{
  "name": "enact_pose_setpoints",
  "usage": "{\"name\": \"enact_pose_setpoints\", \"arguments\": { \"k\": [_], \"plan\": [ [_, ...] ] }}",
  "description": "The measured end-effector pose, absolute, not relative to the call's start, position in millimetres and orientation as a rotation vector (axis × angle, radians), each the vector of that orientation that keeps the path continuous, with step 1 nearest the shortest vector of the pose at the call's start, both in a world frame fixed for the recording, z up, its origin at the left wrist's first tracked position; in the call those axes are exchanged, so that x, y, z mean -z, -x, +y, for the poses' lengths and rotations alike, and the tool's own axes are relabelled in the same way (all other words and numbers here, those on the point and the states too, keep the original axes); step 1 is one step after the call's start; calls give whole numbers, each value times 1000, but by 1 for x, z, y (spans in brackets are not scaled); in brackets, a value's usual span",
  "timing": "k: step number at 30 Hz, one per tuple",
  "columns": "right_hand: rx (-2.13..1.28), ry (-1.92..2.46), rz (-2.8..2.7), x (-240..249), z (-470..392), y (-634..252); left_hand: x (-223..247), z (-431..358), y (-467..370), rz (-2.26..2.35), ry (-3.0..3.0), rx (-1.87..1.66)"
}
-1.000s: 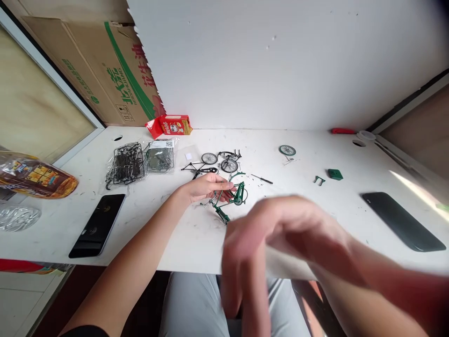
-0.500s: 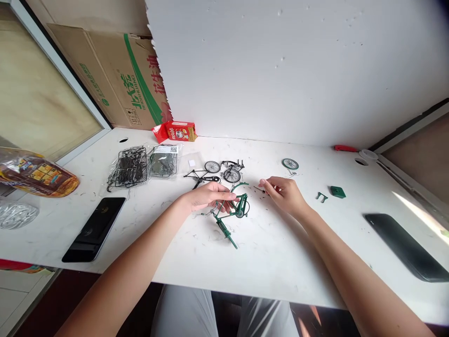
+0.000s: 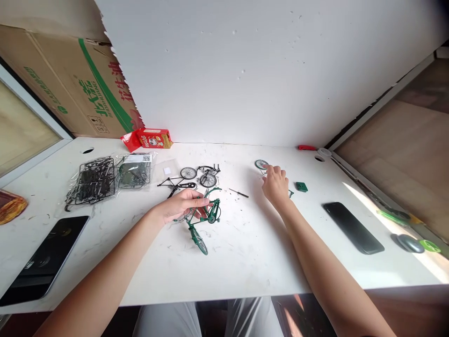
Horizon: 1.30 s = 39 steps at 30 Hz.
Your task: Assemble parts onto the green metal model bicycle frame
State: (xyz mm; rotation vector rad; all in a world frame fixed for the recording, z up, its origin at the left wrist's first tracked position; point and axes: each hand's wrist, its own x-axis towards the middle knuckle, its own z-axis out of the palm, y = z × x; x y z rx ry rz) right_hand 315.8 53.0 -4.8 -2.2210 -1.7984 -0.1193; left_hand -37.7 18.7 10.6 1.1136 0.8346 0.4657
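My left hand is closed around a green model bicycle, thumb on top of its frame. The bicycle is tilted, its front wheel pointing down toward the table's near edge. My right hand is over the table, its index finger stretched toward a loose spoked wheel with a green rim. Its other fingers bend downward and are partly hidden; nothing shows in them. Small clear parts lie beside the wheel. A thin dark screwdriver-like tool lies between my hands.
Black model bicycle parts lie behind my left hand, with bagged part frames to the left. A green block sits right of my right hand. Two dark phone-like slabs flank my arms. A red box stands at the back.
My right hand has let go of the thin dark tool, now on the table, and moved right and away toward the loose wheel. The view has turned right. My left hand keeps the bicycle.
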Motion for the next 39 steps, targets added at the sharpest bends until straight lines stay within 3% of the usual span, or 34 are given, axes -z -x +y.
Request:
{"name": "enact_pose_setpoints", "arguments": {
  "k": [15, 39],
  "plan": [
    [-105, 2269, -1821, 7, 64, -340, -10, 13, 34, 826, -1138, -424],
    [-44, 2287, -1701, 17, 78, -358, -10, 14, 34, 838, -1193, -355]
  ]
}}
